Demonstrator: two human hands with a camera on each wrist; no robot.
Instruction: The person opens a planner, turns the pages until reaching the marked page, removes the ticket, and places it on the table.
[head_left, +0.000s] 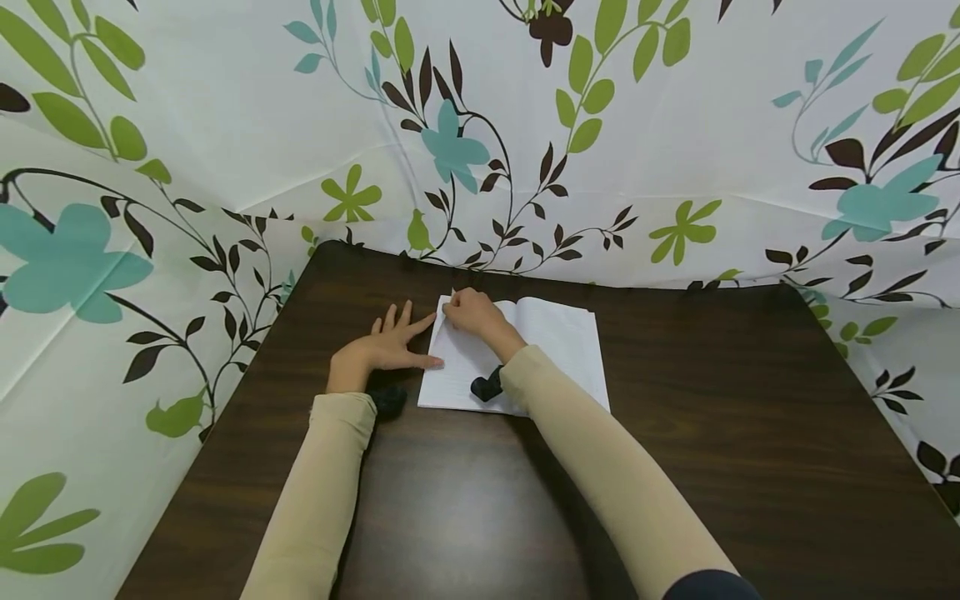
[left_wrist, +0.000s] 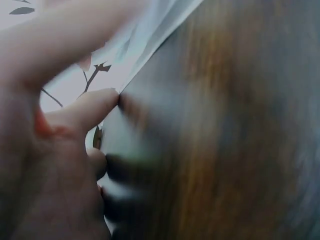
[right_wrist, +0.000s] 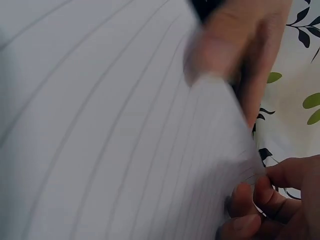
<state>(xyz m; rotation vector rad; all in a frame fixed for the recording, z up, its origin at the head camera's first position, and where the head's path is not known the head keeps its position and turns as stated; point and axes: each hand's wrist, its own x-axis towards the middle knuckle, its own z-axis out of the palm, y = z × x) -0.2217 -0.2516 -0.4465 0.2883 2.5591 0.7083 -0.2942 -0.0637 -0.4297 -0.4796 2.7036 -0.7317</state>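
Observation:
An open notebook (head_left: 564,350) with white ruled pages lies on the dark table. My right hand (head_left: 480,319) reaches across its left half and pinches the page's edge near the far left corner; the right wrist view shows these fingertips (right_wrist: 263,182) on the ruled page (right_wrist: 115,125). Beside the notebook's left edge, my left hand (head_left: 384,344) is spread, with its thumb over the page's border and its index fingertip at the edge. In the left wrist view the left hand (left_wrist: 55,120) is close to the camera, partly blurred.
The dark wood table (head_left: 720,417) extends around the notebook. A white cloth (head_left: 247,108) printed with leaves and flowers hangs behind it and at the sides. Black wrist cameras show under the left wrist and at the right wrist, over the page.

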